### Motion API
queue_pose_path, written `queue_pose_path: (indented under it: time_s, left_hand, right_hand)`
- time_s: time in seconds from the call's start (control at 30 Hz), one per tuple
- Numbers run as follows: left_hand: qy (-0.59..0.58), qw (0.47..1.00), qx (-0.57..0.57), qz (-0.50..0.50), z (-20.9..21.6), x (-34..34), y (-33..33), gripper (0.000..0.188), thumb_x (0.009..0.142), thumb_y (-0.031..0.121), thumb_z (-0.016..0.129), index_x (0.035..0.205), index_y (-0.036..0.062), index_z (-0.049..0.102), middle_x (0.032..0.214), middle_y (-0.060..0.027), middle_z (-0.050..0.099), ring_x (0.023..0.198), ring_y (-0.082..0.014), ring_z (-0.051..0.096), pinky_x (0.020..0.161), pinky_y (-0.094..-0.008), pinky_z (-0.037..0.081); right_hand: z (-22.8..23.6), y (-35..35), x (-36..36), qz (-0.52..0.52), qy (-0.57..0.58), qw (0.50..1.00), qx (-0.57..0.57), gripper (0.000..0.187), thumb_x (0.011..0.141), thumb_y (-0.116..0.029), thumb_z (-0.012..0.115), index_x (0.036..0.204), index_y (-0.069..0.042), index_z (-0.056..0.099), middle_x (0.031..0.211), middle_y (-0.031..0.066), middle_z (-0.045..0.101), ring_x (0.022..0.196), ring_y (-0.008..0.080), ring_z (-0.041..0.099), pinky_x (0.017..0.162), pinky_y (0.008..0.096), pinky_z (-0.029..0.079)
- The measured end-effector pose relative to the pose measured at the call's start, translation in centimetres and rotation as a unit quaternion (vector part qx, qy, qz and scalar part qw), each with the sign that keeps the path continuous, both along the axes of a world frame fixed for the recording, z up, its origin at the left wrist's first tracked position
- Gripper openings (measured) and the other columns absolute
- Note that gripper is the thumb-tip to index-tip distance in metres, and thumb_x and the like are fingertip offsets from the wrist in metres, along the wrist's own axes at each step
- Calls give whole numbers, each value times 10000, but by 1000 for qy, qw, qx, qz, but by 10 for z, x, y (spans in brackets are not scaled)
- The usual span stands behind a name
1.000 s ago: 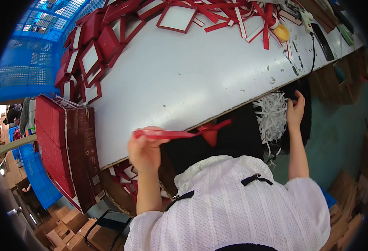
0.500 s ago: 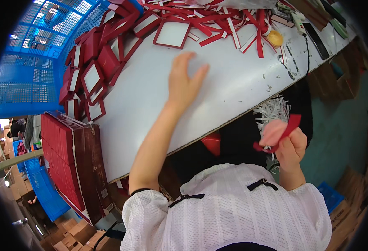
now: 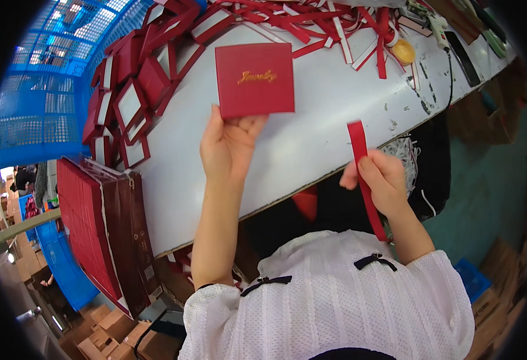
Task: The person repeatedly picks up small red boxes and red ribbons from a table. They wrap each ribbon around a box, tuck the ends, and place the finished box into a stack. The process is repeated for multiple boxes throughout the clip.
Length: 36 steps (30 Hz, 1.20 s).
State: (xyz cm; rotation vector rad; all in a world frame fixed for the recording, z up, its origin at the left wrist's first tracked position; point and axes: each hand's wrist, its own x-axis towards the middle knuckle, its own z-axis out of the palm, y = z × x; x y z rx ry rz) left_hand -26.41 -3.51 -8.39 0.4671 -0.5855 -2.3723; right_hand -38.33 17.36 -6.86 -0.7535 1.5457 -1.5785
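My left hand (image 3: 230, 150) grips a flat square red box piece (image 3: 255, 93) by its near edge, thumb at the left corner. Its red face, with gold lettering, is turned up above the white table (image 3: 299, 150). Over the table's near edge, my right hand (image 3: 383, 183) pinches a narrow red strip (image 3: 358, 144) between thumb and fingers. The strip stands nearly upright, its lower end hanging toward my shirt. Several red box pieces with white panels (image 3: 155, 84) lie heaped at the table's left. Loose red and white strips (image 3: 335, 27) are tangled along the far side.
A blue mesh crate (image 3: 32, 123) stands at the far left. Below it is a carton packed with red blocks (image 3: 86, 222). At the far right lie a round yellow item (image 3: 403, 51), a black flat object (image 3: 462, 59) and a cable. White paper shreds (image 3: 408, 153) show beyond my right hand.
My left hand has taken the square box piece from the table, drawn it nearer and turned its red face up. My right hand has risen leftward, the strip now straightened; the pink item no longer shows.
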Motion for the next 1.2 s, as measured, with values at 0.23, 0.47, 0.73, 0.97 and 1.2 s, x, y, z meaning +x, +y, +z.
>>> queue_pose_path:
  time_s: [0.23,0.47,0.73,0.97,1.2]
  left_hand:
    - [88,993,70,-45,3,43,61,420,927,325,284,1156,-6,406,1167,-174,490,1100,-336,466,947,-503,344]
    - [-20,974,-204,92,0,52,106,349,923,281,350,1107,6,462,985,-126,582,962,-275,557,900,-439,399]
    - [-141,927,-341,68,16,57,96,220,903,89,366,1030,-41,491,1014,-162,557,879,-273,586,805,-405,479]
    - [-32,979,-201,29,24,60,97,247,893,71,351,1112,-35,393,1043,-174,526,893,-248,582,756,-357,506]
    - [-20,984,-171,38,38,56,100,265,918,111,270,1129,-34,341,1061,-192,500,926,-280,571,781,-389,497]
  right_hand:
    - [2,-36,11,-72,-74,992,-70,152,766,-84,631,838,-9,520,796,42,582,655,67,533,617,200,451]
    - [0,-41,29,-23,-176,984,-27,112,794,-94,593,816,-19,513,697,39,577,612,72,544,557,189,443]
    - [23,-31,30,168,138,964,-155,214,828,-130,521,665,7,502,553,70,445,537,193,435,510,305,347]
    - [30,-28,32,187,136,969,-93,220,823,-124,524,648,8,516,545,53,445,523,182,413,513,298,347]
    - [36,-27,37,166,134,973,-88,226,811,-108,520,611,-4,524,489,51,422,467,187,413,502,302,347]
